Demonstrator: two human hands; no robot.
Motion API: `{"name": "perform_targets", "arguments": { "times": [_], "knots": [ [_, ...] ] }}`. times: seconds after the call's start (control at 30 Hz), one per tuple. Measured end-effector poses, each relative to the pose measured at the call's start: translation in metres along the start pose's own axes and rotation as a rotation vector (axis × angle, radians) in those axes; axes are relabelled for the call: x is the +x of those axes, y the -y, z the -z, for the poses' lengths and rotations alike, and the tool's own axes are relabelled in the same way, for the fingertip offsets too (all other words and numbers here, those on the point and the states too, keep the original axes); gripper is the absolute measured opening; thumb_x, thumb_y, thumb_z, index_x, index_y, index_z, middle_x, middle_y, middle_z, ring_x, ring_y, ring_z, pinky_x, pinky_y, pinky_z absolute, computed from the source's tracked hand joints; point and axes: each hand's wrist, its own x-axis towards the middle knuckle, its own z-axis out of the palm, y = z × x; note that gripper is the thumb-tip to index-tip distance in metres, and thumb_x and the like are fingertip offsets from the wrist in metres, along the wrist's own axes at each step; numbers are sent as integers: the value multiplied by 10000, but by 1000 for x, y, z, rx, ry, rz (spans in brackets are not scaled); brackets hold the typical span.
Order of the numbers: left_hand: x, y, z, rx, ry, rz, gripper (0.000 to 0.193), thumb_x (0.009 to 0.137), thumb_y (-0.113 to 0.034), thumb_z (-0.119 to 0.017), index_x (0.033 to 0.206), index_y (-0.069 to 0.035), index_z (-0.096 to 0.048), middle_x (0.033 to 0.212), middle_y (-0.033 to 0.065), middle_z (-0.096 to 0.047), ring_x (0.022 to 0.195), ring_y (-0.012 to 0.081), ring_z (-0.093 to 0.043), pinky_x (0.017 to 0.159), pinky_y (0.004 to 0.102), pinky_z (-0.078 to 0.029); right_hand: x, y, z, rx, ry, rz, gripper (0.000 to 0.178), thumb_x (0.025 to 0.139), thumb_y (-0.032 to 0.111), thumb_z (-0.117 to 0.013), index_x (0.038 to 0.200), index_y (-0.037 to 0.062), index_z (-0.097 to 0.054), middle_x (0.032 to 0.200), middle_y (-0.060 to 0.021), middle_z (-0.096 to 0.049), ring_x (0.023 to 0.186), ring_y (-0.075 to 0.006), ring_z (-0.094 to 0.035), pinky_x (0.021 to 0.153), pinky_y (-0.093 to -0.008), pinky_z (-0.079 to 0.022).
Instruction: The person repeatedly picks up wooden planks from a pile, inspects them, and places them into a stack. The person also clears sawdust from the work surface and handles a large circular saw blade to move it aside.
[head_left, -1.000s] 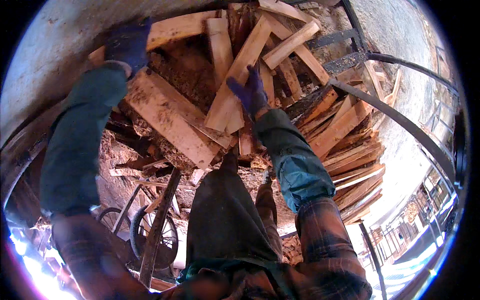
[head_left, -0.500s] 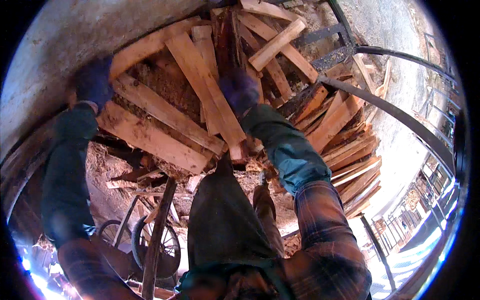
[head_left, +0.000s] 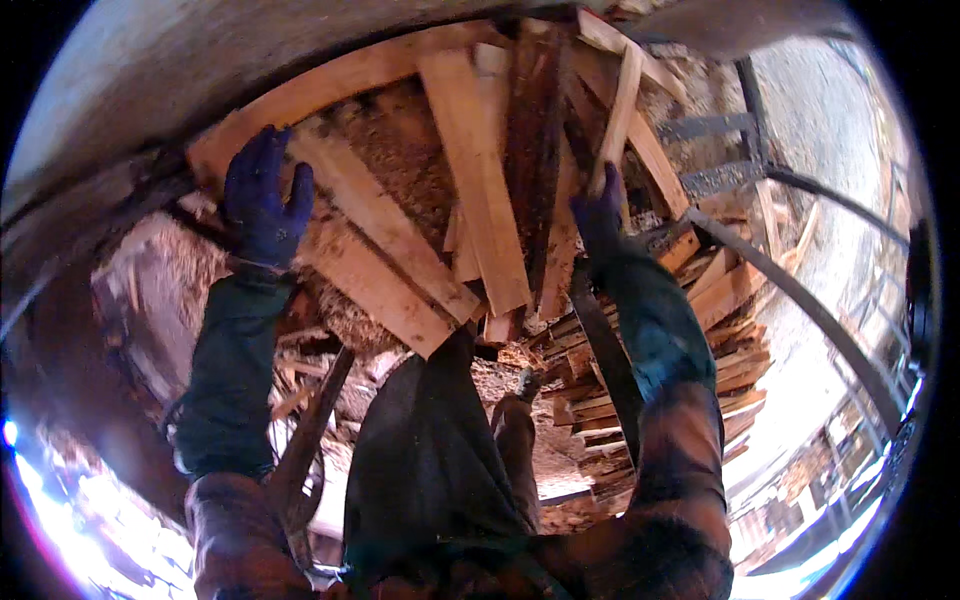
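Observation:
My left hand [head_left: 262,205], in a dark purple-blue glove, is open over the left ends of the planks, its thumb apart from the fingers. Beneath and beside it are a curved-looking long plank [head_left: 350,75] and a wide plank [head_left: 375,285]. My right hand [head_left: 598,212], gloved alike, is closed around the near end of a narrow wooden slat [head_left: 622,105]; the fingers are partly hidden. Between the hands, another plank [head_left: 475,180] and a dark bark-edged board [head_left: 540,130] lie among the fanned-out wood.
A black metal bar [head_left: 800,285] curves along the right side, joined to a frame [head_left: 750,120]. Below my right forearm is a stack of split boards [head_left: 735,375]. Sawdust [head_left: 395,140] shows between the planks. A dark post [head_left: 310,430] stands at lower left.
My left hand has come off the plank's end and its fingers have spread. My right hand has moved right to the narrow slat, which now points more steeply away. The view has shifted.

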Motion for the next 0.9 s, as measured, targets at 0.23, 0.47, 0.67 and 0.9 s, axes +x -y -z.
{"name": "perform_targets", "arguments": {
  "times": [0.23,0.47,0.67,0.9],
  "knots": [
    [-11,-87,-19,-627,47,696,577,838,-286,-707,1316,-65,-471,1273,158,-529,1169,269,-516,968,379,-454,-79,93,46,-330,297,290,794,764,340,-731,1403,48,-359,1361,-290,-420,1241,-426,-442,985,-462,-423],
    [97,-145,-30,-713,63,112,435,782,-250,-706,1170,-93,-590,1153,145,-597,1072,295,-580,911,404,-483,-110,251,7,16,529,509,694,784,316,-706,1376,81,-431,1336,-224,-471,1238,-382,-451,1028,-476,-377],
    [54,57,43,67,201,256,359,941,-281,-539,1242,-86,-553,1154,142,-608,914,301,-614,792,450,-507,-165,298,-104,-144,424,364,758,784,352,-685,1444,180,-353,1415,-210,-388,1237,-433,-435,1015,-535,-374],
    [74,56,87,-472,416,746,409,940,-253,-496,1314,-88,-484,1231,141,-549,992,346,-564,840,471,-485,-131,234,-67,57,303,123,786,716,200,-755,1395,45,-389,1328,-180,-508,1225,-317,-496,1028,-397,-399]
  ]
}}
